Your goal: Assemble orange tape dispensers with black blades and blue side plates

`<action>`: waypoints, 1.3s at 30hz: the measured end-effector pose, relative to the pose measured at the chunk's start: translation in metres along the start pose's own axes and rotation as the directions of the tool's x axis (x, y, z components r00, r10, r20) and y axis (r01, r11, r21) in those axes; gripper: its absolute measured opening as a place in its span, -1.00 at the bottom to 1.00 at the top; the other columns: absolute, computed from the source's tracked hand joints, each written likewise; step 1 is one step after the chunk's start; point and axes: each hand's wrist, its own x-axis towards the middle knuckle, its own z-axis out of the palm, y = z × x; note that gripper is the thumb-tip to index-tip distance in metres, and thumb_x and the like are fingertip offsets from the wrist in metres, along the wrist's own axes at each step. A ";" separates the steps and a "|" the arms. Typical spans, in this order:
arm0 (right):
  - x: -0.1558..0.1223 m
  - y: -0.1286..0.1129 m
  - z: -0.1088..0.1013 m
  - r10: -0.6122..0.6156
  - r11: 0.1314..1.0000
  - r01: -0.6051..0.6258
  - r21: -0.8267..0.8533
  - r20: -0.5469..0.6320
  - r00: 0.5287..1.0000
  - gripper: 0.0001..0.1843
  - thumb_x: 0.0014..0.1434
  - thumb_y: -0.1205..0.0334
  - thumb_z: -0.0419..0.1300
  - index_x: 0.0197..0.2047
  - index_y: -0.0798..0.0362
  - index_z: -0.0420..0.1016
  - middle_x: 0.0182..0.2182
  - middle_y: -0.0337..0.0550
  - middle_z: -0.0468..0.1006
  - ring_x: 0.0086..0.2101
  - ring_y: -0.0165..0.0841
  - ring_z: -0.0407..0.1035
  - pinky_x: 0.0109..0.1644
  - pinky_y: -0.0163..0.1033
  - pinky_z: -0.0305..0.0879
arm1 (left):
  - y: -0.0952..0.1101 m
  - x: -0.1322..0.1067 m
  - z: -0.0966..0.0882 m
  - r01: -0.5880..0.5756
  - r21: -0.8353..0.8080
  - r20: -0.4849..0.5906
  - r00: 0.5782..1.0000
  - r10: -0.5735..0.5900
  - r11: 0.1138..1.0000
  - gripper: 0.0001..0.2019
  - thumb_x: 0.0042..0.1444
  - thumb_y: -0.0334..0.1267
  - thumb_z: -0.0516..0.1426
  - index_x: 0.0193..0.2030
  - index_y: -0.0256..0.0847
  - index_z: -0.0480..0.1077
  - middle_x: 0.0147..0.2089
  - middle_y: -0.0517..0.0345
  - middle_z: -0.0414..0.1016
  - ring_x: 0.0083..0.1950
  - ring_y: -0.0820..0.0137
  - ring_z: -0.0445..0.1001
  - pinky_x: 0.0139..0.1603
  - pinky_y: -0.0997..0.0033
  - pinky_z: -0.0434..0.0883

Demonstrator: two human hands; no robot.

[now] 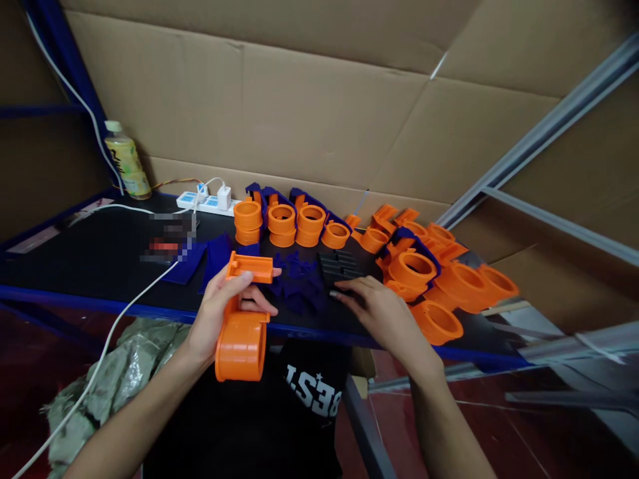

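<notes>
My left hand [219, 313] is closed around an orange plastic housing [242, 332] with a round lower end and a rectangular top, held over the table's near edge. My right hand [382, 309] lies palm down on the black table [100, 266], its fingertips pinching at a small dark part [333, 293] I cannot make out. Beside it lies a heap of small dark blue pieces [299, 283] and a group of black ribbed parts [344, 263].
Stacks of orange rings [282, 223] stand at the back, more orange ring parts [449, 279] pile at the right. A power strip [207, 201], white cable [124, 306] and drink bottle [127, 159] sit at the back left. Cardboard walls surround the table; a crumpled bag [114, 366] lies below left.
</notes>
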 end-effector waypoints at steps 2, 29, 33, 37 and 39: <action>-0.005 0.013 0.007 0.020 0.990 -0.020 -0.139 0.002 1.000 -0.74 0.35 0.13 0.14 -0.01 -0.06 0.61 -0.10 -0.06 0.65 -0.10 -0.13 0.51 -0.13 -0.08 0.45 | -0.002 0.000 0.001 0.009 0.007 0.007 1.000 -0.009 1.000 -0.71 0.24 -0.11 0.19 -0.06 -0.29 0.50 0.10 -0.17 0.62 -0.40 0.35 0.65 -0.41 0.45 0.53; 0.009 -0.054 -0.028 -0.129 0.877 0.061 0.477 0.110 0.986 -0.86 0.32 0.12 0.23 -0.19 -0.01 0.56 -0.28 -0.22 0.60 -0.32 -0.37 0.40 -0.28 -0.28 0.26 | -0.039 0.008 0.012 0.239 0.162 0.218 0.937 -0.271 0.957 -0.51 0.10 -0.05 0.35 0.08 -0.19 0.35 -0.07 0.02 0.55 -0.20 0.21 0.66 -0.27 0.24 0.63; 0.018 -0.057 -0.015 -0.134 0.902 0.086 0.422 0.084 0.987 -0.92 0.32 0.26 0.22 -0.20 0.01 0.56 -0.26 -0.22 0.62 -0.32 -0.40 0.41 -0.26 -0.30 0.26 | -0.044 0.009 0.011 0.222 0.187 0.242 0.934 -0.264 0.957 -0.55 0.12 -0.05 0.33 0.05 -0.18 0.36 -0.03 0.03 0.52 -0.21 0.23 0.66 -0.26 0.24 0.62; 0.020 -0.062 -0.003 -0.151 0.909 0.124 0.399 0.037 0.988 -0.93 0.31 0.28 0.22 -0.19 0.01 0.56 -0.27 -0.21 0.61 -0.30 -0.39 0.43 -0.26 -0.31 0.27 | -0.046 0.010 0.011 0.241 0.184 0.255 0.925 -0.283 0.953 -0.64 0.22 -0.03 0.24 0.03 -0.19 0.37 -0.04 0.02 0.51 -0.26 0.27 0.66 -0.28 0.25 0.61; 0.021 -0.064 0.000 -0.158 0.906 0.143 0.399 0.006 0.987 -0.92 0.30 0.26 0.23 -0.19 0.01 0.57 -0.28 -0.20 0.60 -0.30 -0.39 0.45 -0.26 -0.31 0.29 | -0.047 0.010 0.011 0.264 0.152 0.244 0.924 -0.295 0.953 -0.66 0.24 -0.03 0.22 0.02 -0.19 0.37 -0.06 0.01 0.51 -0.26 0.25 0.66 -0.30 0.24 0.61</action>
